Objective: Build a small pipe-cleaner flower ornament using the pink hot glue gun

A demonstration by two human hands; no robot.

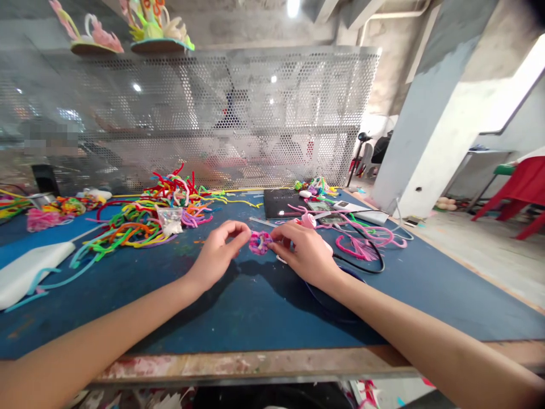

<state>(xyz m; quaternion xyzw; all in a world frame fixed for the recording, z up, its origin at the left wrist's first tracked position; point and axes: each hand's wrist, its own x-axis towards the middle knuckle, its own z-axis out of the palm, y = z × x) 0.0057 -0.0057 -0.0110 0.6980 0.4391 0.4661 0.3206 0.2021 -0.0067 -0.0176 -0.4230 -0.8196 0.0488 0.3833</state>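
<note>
A person's two bare hands work over a blue-topped table (238, 318), a small pink-and-purple piece (259, 243) held between them just above the surface. The thumb and forefinger of the left hand (219, 253) pinch its left edge; those of the right hand (305, 253) pinch its right, the other fingers curled. Beyond the left hand, a clear plastic bag (169, 220) holds small white bits, too blurred to name, and rests against a tangle of fuzzy sticks (128, 224) in green, orange, yellow and red. A flat black case (276, 204) lies beyond the right hand; whether it contains anything cannot be told. Pink strands (361, 245) and a black cable (374, 267) lie to the right. Behind the table stands a metal screen (204, 122) full of holes, colorful ornaments (155, 28) above it on round bases.
</note>
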